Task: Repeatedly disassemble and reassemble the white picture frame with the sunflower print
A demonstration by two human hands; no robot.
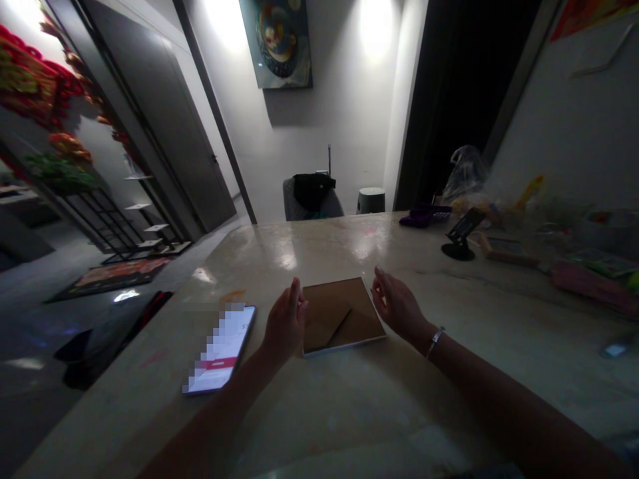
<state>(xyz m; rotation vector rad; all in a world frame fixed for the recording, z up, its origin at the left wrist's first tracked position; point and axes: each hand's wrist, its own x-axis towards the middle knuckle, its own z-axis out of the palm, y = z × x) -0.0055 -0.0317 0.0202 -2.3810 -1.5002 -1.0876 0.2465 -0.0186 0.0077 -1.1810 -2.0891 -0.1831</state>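
A brown rectangular pad point(327, 309) with a pale front edge lies flat on the table, looking like a notebook or a shallow box. Diagonally across its top rests a thin dark stick point(340, 327), perhaps a pen. My left hand point(287, 319) is at the pad's left edge, fingers pointing forward and slightly bent, nothing in them. On the other side, my right hand point(397, 303) is beside the right edge, fingers loosely bent and empty. Whether either hand touches the pad I cannot tell. A bracelet point(436, 340) circles my right wrist.
A phone point(222, 352) with a lit screen lies left of my left hand. Farther right stand a black phone stand point(462, 236), a purple item point(424, 215) and a clear plastic bag point(466, 176). A chair point(312, 196) is beyond the stone-topped table point(319, 412).
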